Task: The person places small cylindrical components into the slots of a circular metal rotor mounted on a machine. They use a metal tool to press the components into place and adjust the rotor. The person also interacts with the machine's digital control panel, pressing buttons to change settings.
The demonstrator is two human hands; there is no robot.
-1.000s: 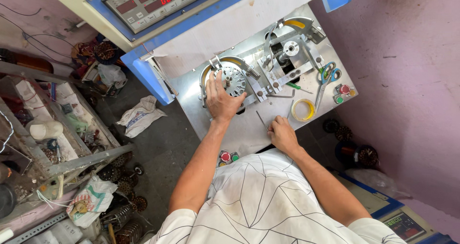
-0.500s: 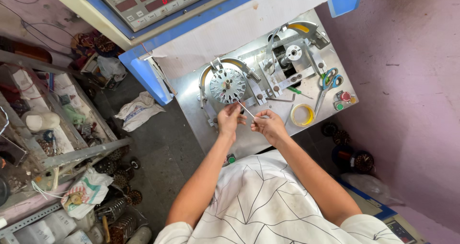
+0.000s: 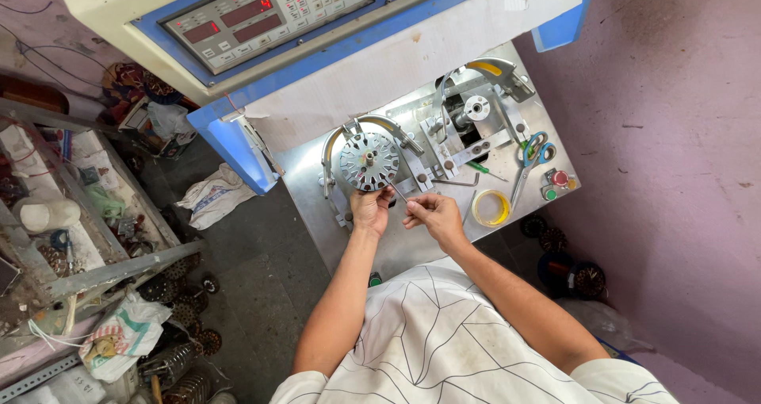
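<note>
A round slotted metal disc [image 3: 369, 160] sits in a curved bracket on the steel plate [image 3: 317, 214] of a blue and white machine. My left hand [image 3: 371, 211] is just below the disc, fingers curled at its lower rim. My right hand [image 3: 432, 214] is close beside it to the right, fingertips pinched. A thin pale strip [image 3: 399, 195] runs between the two hands, and both seem to pinch it.
Scissors [image 3: 533, 152], a yellow tape roll [image 3: 491, 208], a green-handled screwdriver [image 3: 479, 167] and red and green buttons [image 3: 555, 183] are on the plate's right side. A cluttered shelf [image 3: 71, 229] stands at the left. A white sack [image 3: 214, 194] lies on the floor.
My left hand came off the disc's face and dropped below it. My right hand rose from the plate's front to meet it, and the thin strip is now held between them.
</note>
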